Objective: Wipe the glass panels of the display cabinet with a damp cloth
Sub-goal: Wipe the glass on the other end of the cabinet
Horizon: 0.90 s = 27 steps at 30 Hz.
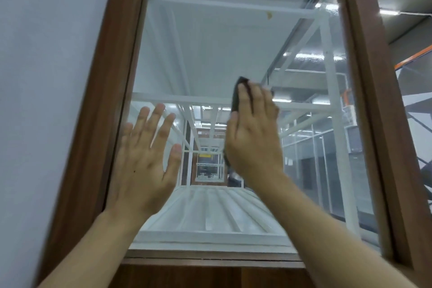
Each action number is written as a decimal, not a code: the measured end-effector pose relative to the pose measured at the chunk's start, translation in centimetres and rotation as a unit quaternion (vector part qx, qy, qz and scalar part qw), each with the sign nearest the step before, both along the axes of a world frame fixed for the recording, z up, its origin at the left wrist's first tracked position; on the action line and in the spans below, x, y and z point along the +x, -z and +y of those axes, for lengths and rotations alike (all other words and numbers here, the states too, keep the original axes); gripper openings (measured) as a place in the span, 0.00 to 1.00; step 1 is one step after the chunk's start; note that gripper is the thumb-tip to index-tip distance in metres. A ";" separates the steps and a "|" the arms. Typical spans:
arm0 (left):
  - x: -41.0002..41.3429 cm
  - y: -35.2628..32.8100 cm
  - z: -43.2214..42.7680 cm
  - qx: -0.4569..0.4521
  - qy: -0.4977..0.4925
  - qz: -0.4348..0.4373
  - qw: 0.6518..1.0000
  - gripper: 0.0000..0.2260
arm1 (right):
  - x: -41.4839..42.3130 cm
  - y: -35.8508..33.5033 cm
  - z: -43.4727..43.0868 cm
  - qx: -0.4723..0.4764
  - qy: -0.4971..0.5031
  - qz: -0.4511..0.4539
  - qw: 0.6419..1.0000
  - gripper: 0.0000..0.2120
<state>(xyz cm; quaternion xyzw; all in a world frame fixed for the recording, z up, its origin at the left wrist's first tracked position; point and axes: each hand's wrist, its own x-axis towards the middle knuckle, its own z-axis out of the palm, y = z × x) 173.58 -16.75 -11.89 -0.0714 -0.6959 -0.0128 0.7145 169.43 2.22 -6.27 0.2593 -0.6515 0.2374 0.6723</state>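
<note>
Wiping step is under way, mid-panel. The person is pressing a dark cloth (235, 98) flat against the glass panel (205, 54) with the right hand (253, 138). The fingers are lying nearly straight over the cloth, palm on it, with no curl or pinch visible. The cloth is showing past the fingertips and along the thumb side, and the rest is hidden under the palm.

The left hand (145, 159) is holding nothing. It is spread wide with straight fingers, lying low on the glass just beside the left side of the brown wooden frame (109, 77). It is probably bracing the panel, but contact is not certain because the hand is blurred.

The cloth is sitting near the middle of the pane, slightly right of centre. The upper part of the pane and the strip along the right frame member are well apart from it.

A small yellowish speck (269, 15) is showing high on the glass; cannot tell which side of the pane it is on.

Judging progress: partway at best, as the glass is looking hazy in several areas. The next move is calling for even pressure through a flat palm, sweeping the cloth up toward the speck and out to the frame edges, with the left hand shifting off any patch that needs wiping.
</note>
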 end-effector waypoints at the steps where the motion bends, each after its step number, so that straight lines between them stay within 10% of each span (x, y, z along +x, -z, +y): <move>1: 0.0 0.0 -0.1 -0.001 0.000 0.000 1.000 0.26 | 0.3 1.7 -1.1 0.038 0.003 0.010 0.999 0.30; 5: -0.1 0.1 0.0 -0.001 0.001 0.001 1.000 0.26 | 0.0 10.0 1.6 0.179 0.054 0.051 0.981 0.28; 11: -0.2 0.1 -0.1 0.001 0.002 0.000 1.000 0.27 | 0.0 -2.6 0.3 -0.003 0.019 -0.002 1.000 0.29; 18: -0.3 0.2 -0.2 -0.005 -0.003 0.008 1.000 0.26 | 0.2 9.9 1.3 0.191 0.070 0.049 0.978 0.29; 24: -0.1 0.2 0.0 -0.005 -0.008 0.008 1.000 0.26 | 0.1 -1.8 0.1 0.006 0.024 -0.010 1.000 0.32; 27: -0.1 0.1 -0.1 -0.001 -0.005 -0.001 1.000 0.26 | 0.9 2.4 -2.8 0.082 0.017 0.011 0.996 0.31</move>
